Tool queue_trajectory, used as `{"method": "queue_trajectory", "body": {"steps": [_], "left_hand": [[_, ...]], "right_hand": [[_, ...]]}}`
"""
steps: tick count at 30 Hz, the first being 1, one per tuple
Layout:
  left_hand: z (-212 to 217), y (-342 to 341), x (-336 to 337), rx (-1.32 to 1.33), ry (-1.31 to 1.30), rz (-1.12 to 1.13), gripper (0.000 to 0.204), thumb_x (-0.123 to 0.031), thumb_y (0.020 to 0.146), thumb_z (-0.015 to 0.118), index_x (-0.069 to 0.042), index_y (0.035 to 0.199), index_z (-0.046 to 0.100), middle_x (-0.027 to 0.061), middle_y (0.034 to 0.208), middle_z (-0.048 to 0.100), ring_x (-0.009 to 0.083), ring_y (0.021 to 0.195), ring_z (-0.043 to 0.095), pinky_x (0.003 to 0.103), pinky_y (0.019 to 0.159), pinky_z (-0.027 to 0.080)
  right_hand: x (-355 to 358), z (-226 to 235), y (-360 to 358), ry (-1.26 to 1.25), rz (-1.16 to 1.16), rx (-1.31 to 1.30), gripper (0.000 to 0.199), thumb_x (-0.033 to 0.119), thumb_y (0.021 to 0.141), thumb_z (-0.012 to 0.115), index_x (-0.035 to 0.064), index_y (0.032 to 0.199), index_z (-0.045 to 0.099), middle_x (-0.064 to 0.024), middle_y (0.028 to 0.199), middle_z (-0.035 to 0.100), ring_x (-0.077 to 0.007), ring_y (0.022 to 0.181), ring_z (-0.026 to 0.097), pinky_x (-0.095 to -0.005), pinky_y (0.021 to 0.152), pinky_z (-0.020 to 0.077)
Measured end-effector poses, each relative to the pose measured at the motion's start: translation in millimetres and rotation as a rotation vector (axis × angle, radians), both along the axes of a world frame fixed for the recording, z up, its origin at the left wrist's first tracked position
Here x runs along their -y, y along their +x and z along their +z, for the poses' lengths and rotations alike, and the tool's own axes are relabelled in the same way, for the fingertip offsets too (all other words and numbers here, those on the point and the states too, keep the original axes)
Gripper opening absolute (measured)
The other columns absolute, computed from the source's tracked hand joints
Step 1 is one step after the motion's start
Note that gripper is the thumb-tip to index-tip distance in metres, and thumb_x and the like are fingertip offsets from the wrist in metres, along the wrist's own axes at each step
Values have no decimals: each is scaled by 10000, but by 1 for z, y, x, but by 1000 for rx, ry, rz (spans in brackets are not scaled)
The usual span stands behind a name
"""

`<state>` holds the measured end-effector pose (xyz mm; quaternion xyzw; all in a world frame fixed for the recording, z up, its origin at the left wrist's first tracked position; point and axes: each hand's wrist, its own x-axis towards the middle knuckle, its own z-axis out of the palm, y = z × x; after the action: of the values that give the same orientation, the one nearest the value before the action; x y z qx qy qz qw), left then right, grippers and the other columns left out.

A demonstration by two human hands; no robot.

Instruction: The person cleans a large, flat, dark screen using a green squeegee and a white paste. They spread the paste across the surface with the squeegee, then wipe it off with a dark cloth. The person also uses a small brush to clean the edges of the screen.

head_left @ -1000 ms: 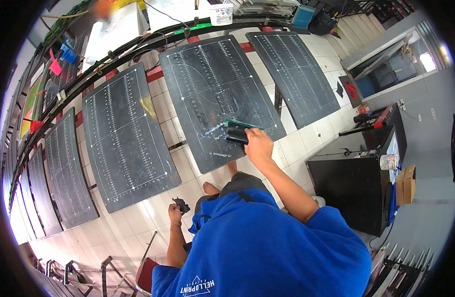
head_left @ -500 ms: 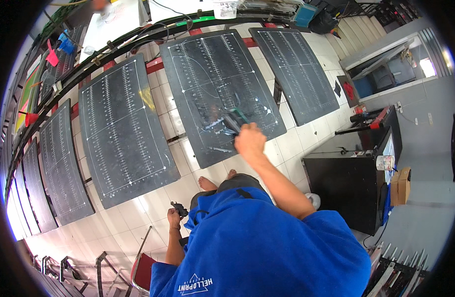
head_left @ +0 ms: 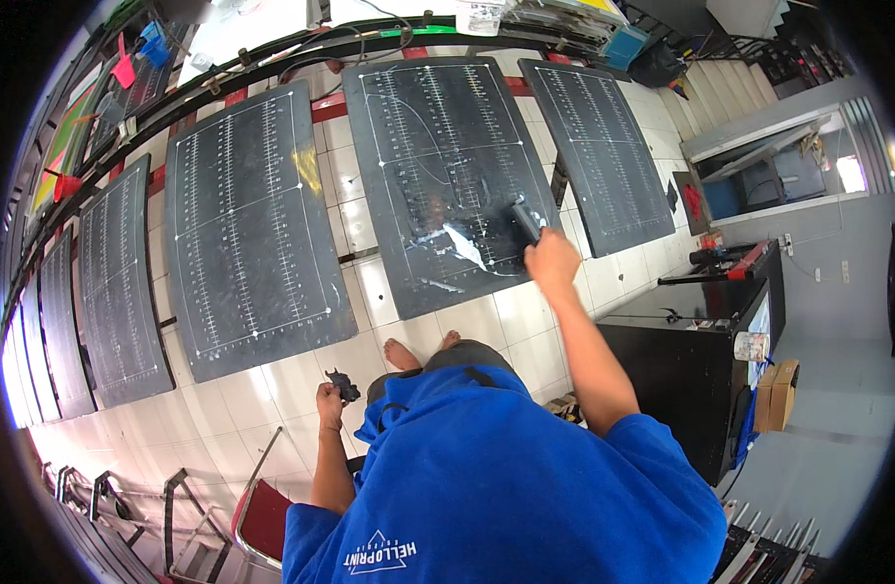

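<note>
A black cabinet point(head_left: 691, 380) holds a cup point(head_left: 749, 346); cardboard box point(head_left: 776, 394) beside it.

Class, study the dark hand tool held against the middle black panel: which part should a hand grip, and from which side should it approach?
Grip the lower end of the dark hand tool, coming from the near edge of the black panel. The tool slants up and away, working end on the panel, and the right hand holds it exactly there.

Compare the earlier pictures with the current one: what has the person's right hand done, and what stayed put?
The right hand carried its dark tool rightward and slightly up across the middle black panel. The left hand kept holding a small dark object; the panels stayed put.
</note>
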<state>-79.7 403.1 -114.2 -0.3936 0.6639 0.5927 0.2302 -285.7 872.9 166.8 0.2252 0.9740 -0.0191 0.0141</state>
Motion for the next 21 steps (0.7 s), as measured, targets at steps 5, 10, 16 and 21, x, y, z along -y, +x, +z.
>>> {"method": "queue_trajectory", "body": {"steps": [5, 10, 16, 21], "left_hand": [[-11, 32, 4, 135, -20, 2, 51, -49, 911, 536, -84, 947, 527, 49, 866, 596, 172, 783, 623, 355, 606, 577], [-8, 31, 6, 72, 1, 64, 52, -65, 909, 549, -81, 954, 530, 54, 871, 602, 166, 778, 628, 331, 581, 572], [-12, 49, 6, 102, -20, 121, 67, -56, 895, 556, -69, 955, 528, 63, 843, 603, 161, 726, 619, 321, 538, 562], [-22, 70, 6, 170, -19, 128, 92, -50, 870, 561, -64, 954, 527, 70, 829, 600, 167, 701, 618, 327, 525, 563]], "right_hand": [[111, -3, 17, -142, 388, -100, 239, 200, 750, 715, 23, 902, 665, -181, 915, 658, -354, 864, 676, -452, 743, 555], [100, 24, -3, -290, 341, -11, 305, 177, 745, 740, 63, 1024, 697, -129, 966, 682, -317, 932, 671, -443, 784, 543], [97, -3, 32, -92, 405, -33, 403, 118, 724, 745, 88, 1119, 672, -78, 1089, 661, -288, 1026, 637, -445, 800, 540], [122, 7, 44, -283, 631, -75, 440, 81, 701, 758, 79, 1130, 659, -78, 1112, 658, -286, 1027, 636, -411, 830, 535]]}}
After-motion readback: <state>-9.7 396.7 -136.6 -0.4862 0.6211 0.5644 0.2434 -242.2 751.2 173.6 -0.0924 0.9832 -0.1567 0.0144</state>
